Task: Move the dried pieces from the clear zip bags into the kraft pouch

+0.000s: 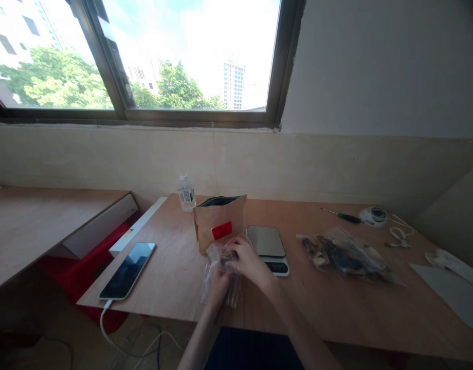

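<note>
Both my hands meet at the near middle of the wooden table. My left hand grips a small clear plastic bag from below, fingers closed on it. My right hand pinches the top of the same bag, fingers curled. Something small and dark sits inside the bag; I cannot make out what. Just behind the bag stands an open brown paper pouch with a red label. A small digital scale lies right beside my right hand.
A phone on a white cable lies at the left. A water bottle stands at the back. A clear bag of dark pieces, a screwdriver, a tape roll, scissors and grey sheets are to the right.
</note>
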`<state>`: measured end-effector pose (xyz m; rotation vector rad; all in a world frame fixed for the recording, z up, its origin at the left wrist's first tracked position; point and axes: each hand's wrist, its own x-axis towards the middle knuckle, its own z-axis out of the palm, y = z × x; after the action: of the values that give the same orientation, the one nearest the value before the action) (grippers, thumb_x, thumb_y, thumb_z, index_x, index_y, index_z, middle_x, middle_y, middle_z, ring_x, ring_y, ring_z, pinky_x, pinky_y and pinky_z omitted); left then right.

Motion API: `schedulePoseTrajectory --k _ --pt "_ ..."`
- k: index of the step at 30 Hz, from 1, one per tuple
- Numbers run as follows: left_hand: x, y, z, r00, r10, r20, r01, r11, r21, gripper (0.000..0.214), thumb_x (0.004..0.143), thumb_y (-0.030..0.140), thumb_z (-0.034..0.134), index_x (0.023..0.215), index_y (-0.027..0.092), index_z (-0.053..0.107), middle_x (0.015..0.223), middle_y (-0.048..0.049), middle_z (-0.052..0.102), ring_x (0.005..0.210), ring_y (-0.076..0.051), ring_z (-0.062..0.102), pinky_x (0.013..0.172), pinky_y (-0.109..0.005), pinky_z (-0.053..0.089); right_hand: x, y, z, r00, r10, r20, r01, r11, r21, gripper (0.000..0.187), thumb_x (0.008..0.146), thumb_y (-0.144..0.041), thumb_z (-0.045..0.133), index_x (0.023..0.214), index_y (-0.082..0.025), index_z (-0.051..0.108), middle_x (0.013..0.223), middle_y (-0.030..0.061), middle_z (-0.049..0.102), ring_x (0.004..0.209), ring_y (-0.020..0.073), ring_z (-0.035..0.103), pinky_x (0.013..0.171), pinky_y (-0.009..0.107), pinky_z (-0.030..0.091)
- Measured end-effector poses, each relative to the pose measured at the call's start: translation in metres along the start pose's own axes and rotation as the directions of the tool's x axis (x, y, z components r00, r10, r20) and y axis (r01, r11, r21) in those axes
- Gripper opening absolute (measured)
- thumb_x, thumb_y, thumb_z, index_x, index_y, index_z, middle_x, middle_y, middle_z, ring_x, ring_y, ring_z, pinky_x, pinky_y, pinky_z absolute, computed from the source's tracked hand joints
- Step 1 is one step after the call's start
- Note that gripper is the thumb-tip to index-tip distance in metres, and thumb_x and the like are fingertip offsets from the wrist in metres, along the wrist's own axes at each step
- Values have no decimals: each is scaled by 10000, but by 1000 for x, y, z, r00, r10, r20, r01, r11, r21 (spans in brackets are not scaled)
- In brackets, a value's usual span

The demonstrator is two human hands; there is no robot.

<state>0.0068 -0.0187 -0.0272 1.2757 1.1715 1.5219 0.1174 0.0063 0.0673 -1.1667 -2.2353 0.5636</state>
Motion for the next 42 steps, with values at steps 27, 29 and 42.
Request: schedulePoseTrajectory --k 27,29,42 --pt "5 4 1 980 -201 16 198 947 -251 351 691 312 682 1007 159 671 941 -76 708 912 -232 641 827 -334 479 90 -8 -71 865 48 -500 323 709 627 311 731 -360 666 988 -193 618 1024 61 674 916 168 641 836 304 517" --pt "4 6 1 978 -206 16 203 943 -263 379 678 321 690 1024 167 668 991 -79 700 932 -232 637 832 -330 477 103 -10 -66 846 -43 -531 365 773 519 286 769 -353 629 1011 -202 613 1064 62 649 933 159 629 830 293 518" --pt "4 2 0 979 -204 4 199 954 -223 333 680 323 687 968 157 677 936 -75 708 918 -242 636 851 -347 459 93 -12 -49 822 -388 -418 460 884 83 253 890 -209 434 1110 -230 558 1207 76 529 1153 183 485 1015 355 379"
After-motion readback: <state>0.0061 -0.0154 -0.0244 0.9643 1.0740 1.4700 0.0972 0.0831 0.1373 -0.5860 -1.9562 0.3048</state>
